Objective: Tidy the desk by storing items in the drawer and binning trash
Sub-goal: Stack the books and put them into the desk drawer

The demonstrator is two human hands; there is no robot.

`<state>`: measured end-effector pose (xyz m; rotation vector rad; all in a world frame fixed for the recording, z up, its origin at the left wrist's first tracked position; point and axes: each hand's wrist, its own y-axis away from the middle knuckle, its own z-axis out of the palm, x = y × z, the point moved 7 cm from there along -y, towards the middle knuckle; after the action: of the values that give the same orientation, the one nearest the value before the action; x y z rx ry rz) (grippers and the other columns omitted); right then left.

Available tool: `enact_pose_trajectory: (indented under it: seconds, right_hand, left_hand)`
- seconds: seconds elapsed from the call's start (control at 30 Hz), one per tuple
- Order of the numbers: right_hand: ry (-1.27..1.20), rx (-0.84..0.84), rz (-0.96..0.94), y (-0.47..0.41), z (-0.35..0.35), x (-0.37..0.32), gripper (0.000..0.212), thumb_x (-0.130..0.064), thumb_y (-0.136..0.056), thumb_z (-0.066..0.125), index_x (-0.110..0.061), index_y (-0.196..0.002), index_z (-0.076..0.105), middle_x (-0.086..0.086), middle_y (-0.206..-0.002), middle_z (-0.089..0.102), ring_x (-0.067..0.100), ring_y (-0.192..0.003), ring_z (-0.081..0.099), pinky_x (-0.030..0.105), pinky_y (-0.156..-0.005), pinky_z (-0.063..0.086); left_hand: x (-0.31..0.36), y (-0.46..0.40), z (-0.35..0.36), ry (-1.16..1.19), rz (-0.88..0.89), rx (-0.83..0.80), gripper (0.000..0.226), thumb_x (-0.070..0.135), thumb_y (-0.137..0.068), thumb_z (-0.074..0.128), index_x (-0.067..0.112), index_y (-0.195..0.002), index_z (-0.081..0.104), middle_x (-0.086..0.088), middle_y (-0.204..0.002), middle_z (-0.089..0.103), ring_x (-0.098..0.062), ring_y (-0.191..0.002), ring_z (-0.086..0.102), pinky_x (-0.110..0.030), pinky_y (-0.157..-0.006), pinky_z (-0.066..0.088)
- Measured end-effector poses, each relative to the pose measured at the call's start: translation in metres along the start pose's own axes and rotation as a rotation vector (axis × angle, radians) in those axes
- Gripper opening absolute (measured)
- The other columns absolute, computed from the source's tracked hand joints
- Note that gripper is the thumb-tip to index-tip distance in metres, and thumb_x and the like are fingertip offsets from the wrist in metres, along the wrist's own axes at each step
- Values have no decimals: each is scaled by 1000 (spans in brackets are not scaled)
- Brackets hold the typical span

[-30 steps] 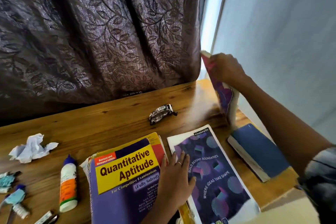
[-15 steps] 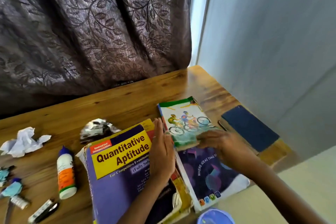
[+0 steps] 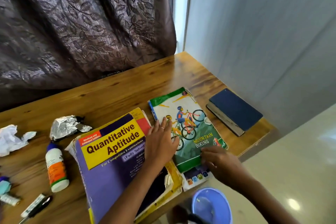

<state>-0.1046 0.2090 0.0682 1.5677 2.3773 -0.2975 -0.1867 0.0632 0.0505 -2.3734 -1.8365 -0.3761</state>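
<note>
Head view. Landmark: the Mountain Biking notebook (image 3: 189, 129), lying flat on the wooden desk (image 3: 116, 92) atop another notebook (image 3: 197, 178) whose near edge shows beneath it. Left hand (image 3: 161, 143), fingers straight, rests flat across the landmark's left edge and the adjacent Quantitative Aptitude book (image 3: 112, 158). Right hand (image 3: 221, 162) touches the landmark's near right corner; whether it grasps cannot be told. Right of the landmark: blue book (image 3: 236, 109). Far left of it: foil wrapper (image 3: 67, 126), crumpled paper (image 3: 12, 139), glue bottle (image 3: 56, 168). Below its near edge, off the desk: blue bin (image 3: 211, 205).
</note>
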Motion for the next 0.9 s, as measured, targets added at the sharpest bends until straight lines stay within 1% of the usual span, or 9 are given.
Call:
enact_pose_trajectory:
  seconds: [0.03,0.1,0.23,0.3,0.4,0.47,0.6,0.7,0.9]
  right_hand:
    - [-18,-22,34,-4,-6,2,15,-14,-79,71,-23,-91,68,-8,-104,66,5,-97,62,21,-80,55]
    - [-68,-44,144,-12,-17,15,20,-30,-92,55,-27,-110,62,-12,-118,57,1,-108,52,18,-93,45]
    - [-35,136,325,-35,-55,55,34,-38,-89,55,-28,-121,55,-6,-126,55,13,-115,49,35,-98,42]
    - [63,157,439,-45,-63,83,50,-44,-86,56,-28,-132,46,-2,-132,51,20,-121,45,42,-97,39]
    - [120,50,661,-49,-58,129,86,-58,-77,62,-26,-145,20,7,-151,26,29,-138,23,52,-107,25]
    - [149,-7,726,-49,-50,151,106,-68,-70,62,-26,-148,4,10,-155,12,34,-142,11,57,-110,16]
    - [155,-22,788,-49,-50,175,122,-79,-59,61,-27,-147,-5,14,-153,13,38,-138,18,59,-107,20]
    - [163,-53,796,-51,-53,178,123,-80,-57,61,-30,-146,-7,18,-148,21,39,-133,27,58,-104,25]
    - [136,4,830,-50,-56,175,120,-76,-59,65,-33,-147,-4,21,-142,26,38,-130,30,57,-102,27]
  left_hand:
    - [1,0,-1,-14,6,3,66,51,-95,33,22,-151,14,-1,-159,11,-22,-146,11,-39,-117,14]
    - [4,2,-2,-36,27,9,66,52,-94,33,22,-151,14,-1,-159,10,-22,-147,8,-40,-118,11]
    - [23,11,4,-72,157,-59,75,64,-91,30,24,-151,8,0,-160,-1,-22,-147,-5,-46,-117,-5]
    - [39,22,15,-69,215,-167,91,75,-83,29,23,-151,-2,0,-158,-11,-23,-146,-13,-47,-114,-12]
    - [65,39,35,-102,296,-292,121,91,-64,34,21,-149,-14,-1,-153,-28,-25,-141,-26,-52,-114,-15]
    - [74,45,45,-128,325,-344,136,96,-49,33,20,-147,-21,-4,-148,-36,-28,-137,-34,-54,-112,-17]
    - [78,46,48,-211,332,-296,130,81,-63,55,20,-146,-24,-7,-146,-37,-32,-138,-32,-52,-106,-22]
    - [80,44,48,-217,322,-286,125,75,-68,58,19,-147,-22,-8,-151,-32,-34,-140,-27,-50,-105,-21]
    - [84,43,51,-218,325,-320,126,72,-69,60,15,-147,-21,-7,-155,-26,-36,-141,-24,-48,-112,-13]
